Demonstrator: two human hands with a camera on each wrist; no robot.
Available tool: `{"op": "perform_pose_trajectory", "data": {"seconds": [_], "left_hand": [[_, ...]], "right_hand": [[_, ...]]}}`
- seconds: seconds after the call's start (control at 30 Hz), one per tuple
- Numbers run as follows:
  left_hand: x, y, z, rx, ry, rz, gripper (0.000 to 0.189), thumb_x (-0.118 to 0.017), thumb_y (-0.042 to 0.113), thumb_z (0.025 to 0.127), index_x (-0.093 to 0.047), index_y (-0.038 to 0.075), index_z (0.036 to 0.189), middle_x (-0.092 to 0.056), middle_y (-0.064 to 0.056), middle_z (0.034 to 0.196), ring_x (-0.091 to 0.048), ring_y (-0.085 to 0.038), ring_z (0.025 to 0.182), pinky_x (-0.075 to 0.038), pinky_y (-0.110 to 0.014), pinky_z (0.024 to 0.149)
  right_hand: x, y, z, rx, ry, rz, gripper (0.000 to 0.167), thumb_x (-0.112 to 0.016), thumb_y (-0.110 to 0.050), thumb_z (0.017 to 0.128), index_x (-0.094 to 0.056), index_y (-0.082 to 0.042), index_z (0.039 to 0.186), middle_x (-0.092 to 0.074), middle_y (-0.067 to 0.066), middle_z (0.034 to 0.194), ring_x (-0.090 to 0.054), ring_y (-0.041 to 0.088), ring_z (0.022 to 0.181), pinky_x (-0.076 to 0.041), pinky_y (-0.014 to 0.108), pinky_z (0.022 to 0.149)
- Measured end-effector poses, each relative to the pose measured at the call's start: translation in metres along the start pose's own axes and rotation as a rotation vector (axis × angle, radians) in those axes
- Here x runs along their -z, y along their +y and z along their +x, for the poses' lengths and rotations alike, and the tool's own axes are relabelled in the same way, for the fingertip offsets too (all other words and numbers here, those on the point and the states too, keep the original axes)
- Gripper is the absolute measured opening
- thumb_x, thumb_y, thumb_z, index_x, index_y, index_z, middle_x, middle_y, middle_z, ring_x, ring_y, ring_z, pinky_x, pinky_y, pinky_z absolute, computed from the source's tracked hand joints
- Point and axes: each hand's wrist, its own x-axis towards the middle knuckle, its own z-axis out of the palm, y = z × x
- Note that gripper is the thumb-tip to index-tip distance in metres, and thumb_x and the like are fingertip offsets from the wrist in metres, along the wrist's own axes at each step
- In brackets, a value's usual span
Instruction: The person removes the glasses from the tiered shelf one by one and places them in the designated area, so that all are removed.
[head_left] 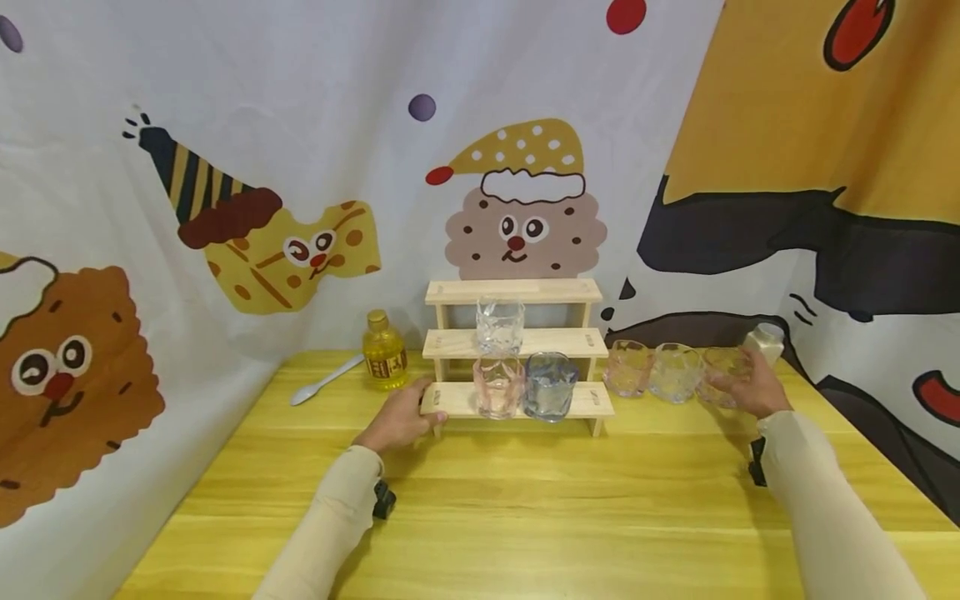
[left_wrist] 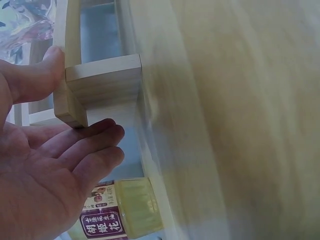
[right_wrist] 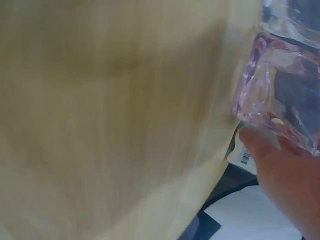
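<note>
On the table stands a three-tier wooden display stand [head_left: 450, 398]. My left hand [head_left: 399, 419] grips the left end of its lowest board, thumb on top and fingers at the end and underside. A pinkish glass [head_left: 498, 387] and a blue-grey glass [head_left: 551, 387] sit on that board, with a clear glass [head_left: 499, 325] on the tier above. At right, my right hand [head_left: 756, 390] reaches beside a pale pink glass [right_wrist: 260, 95], its thumb [right_wrist: 257, 142] extended right at the glass's edge and its other fingers partly hidden. A clear glass [head_left: 677, 372] and another pinkish glass [head_left: 628, 368] stand left of it.
Left of the stand are a yellow oil bottle [head_left: 386, 354] and a light spoon [head_left: 322, 382]. A white-bodied jar [head_left: 768, 340] with a clear lid stands behind my right hand. Printed fabric [head_left: 405, 208] hangs along the table's back edge.
</note>
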Motion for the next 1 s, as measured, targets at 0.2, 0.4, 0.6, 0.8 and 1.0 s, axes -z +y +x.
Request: {"op": "perform_pose_trajectory", "data": {"seconds": [0.2,0.4,0.6,0.8,1.0], "left_hand": [[0.003,0.000,-0.001,0.001,0.009,0.008,0.071,-0.072,0.024,0.094,-0.039,0.000,0.152,-0.054,-0.028,0.145,-0.052,-0.043,0.134,-0.044,-0.055,0.111],[0.004,0.003,-0.001,-0.003,0.003,0.009,0.070,-0.072,0.025,0.094,-0.039,0.000,0.152,-0.052,-0.028,0.146,-0.051,-0.044,0.135,-0.043,-0.056,0.112],[0.003,0.002,-0.002,0.010,0.014,0.003,0.070,-0.072,0.024,0.094,-0.039,0.000,0.152,-0.052,-0.028,0.146,-0.051,-0.044,0.135,-0.044,-0.056,0.112],[0.001,0.000,-0.001,-0.003,0.018,-0.002,0.070,-0.072,0.024,0.094,-0.040,0.000,0.152,-0.053,-0.028,0.145,-0.053,-0.044,0.133,-0.044,-0.055,0.111],[-0.002,-0.003,0.002,0.007,0.012,-0.014,0.072,-0.072,0.025,0.094,-0.038,0.002,0.153,-0.052,-0.027,0.147,-0.051,-0.043,0.135,-0.043,-0.055,0.113]], "right_hand": [[0.010,-0.015,-0.004,0.004,-0.036,-0.224,0.112,-0.064,-0.047,0.095,0.017,0.001,0.157,-0.003,0.045,0.156,-0.020,0.071,0.134,-0.028,0.078,0.107],[0.017,-0.048,-0.023,-0.022,0.108,-0.444,0.096,-0.065,-0.036,0.092,-0.010,0.014,0.154,-0.035,0.052,0.136,-0.042,0.067,0.118,-0.045,0.072,0.091],[-0.004,-0.088,-0.036,0.097,0.231,-0.422,0.085,-0.064,-0.027,0.094,-0.019,0.017,0.151,-0.033,0.050,0.142,-0.035,0.067,0.126,-0.036,0.075,0.103],[-0.034,-0.114,-0.044,0.209,0.276,-0.307,0.081,-0.064,-0.025,0.097,-0.019,0.009,0.155,-0.025,0.047,0.148,-0.029,0.064,0.133,-0.033,0.076,0.104],[-0.058,-0.132,-0.047,0.379,0.261,-0.234,0.080,-0.063,-0.035,0.099,-0.021,0.002,0.157,-0.029,0.039,0.152,-0.030,0.058,0.137,-0.030,0.074,0.107]]}}
